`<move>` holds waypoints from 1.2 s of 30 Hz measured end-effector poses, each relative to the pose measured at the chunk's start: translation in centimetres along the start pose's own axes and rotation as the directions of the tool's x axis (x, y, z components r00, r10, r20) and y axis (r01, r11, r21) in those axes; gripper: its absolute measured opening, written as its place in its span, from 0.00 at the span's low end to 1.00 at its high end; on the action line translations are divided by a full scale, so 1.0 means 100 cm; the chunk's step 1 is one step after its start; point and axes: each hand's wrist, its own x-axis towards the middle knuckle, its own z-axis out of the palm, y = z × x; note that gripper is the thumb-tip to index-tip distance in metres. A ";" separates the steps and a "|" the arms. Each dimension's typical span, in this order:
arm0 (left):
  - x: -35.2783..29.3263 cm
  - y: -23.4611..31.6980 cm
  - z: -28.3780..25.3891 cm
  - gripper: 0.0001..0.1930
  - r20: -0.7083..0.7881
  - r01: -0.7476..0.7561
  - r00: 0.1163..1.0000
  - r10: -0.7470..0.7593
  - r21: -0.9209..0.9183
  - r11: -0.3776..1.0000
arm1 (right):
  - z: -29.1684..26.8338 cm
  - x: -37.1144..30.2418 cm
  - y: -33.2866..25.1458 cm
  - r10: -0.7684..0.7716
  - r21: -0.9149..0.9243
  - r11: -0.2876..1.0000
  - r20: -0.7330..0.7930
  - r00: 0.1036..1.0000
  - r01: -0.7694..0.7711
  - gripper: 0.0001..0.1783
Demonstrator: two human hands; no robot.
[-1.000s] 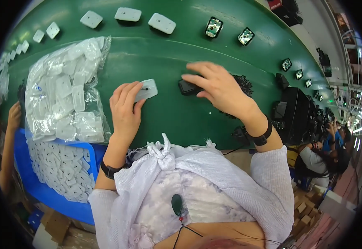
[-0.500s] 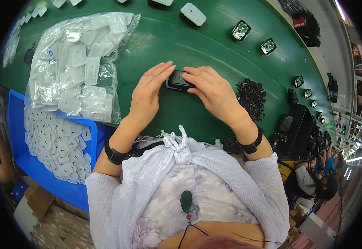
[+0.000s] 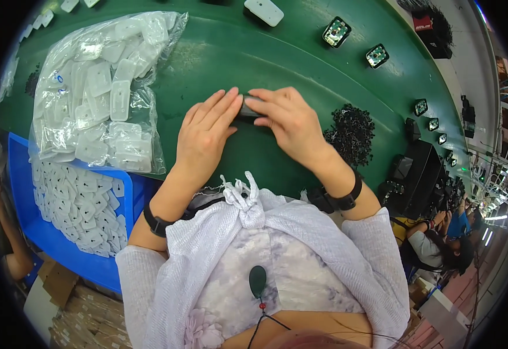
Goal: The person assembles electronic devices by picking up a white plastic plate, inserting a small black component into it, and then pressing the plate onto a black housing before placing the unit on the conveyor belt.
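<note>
A small black plastic case (image 3: 250, 108) is between my hands over the green table. My right hand (image 3: 293, 123) grips its right side, the fingertips over its top and the thumb at its near edge. My left hand (image 3: 207, 129) lies along the case's left side, its fingers stretched out and their tips against it. The fingers hide much of the case, and its underside cannot be seen. A heap of small black parts (image 3: 351, 135), too fine to name, lies to the right of my right hand.
A clear bag of white plastic plates (image 3: 99, 87) lies on the left, above a blue bin (image 3: 18, 192) full of similar white pieces. Several open black cases with circuit boards (image 3: 336, 32) and a white plate (image 3: 264, 11) stand farther off. A black box (image 3: 420, 174) is at right.
The black case has shifted slightly and looks tilted; its pale lower rim no longer shows. My left fingers have spread somewhat, and the right hand has moved a little left.
</note>
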 end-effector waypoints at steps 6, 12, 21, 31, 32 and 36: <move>0.013 -0.004 0.014 0.23 0.176 0.459 0.884 -0.433 -0.508 0.729 | -0.017 0.015 0.014 0.397 0.655 0.572 0.306 0.865 -0.494 0.16; 0.014 0.012 0.007 0.12 0.454 0.597 0.768 -0.452 -0.764 0.247 | -0.011 -0.002 -0.004 0.387 0.770 0.516 0.181 0.904 -0.376 0.29; 0.019 0.017 0.010 0.13 0.461 0.563 0.792 -0.399 -0.804 0.189 | -0.013 0.003 0.003 0.358 0.793 0.538 0.091 0.929 -0.285 0.22; 0.014 -0.002 0.005 0.17 0.394 0.541 0.809 -0.436 -0.790 0.289 | -0.058 0.078 0.069 0.184 0.027 0.983 -0.001 0.983 -0.184 0.21; 0.011 -0.004 0.002 0.17 0.386 0.539 0.807 -0.447 -0.791 0.291 | -0.058 0.087 0.076 0.247 -0.008 0.969 0.020 0.969 -0.246 0.21; -0.001 -0.006 -0.019 0.14 0.189 0.467 0.840 -0.508 -0.728 0.502 | -0.063 0.110 0.105 0.223 -0.170 0.966 0.176 0.959 -0.193 0.20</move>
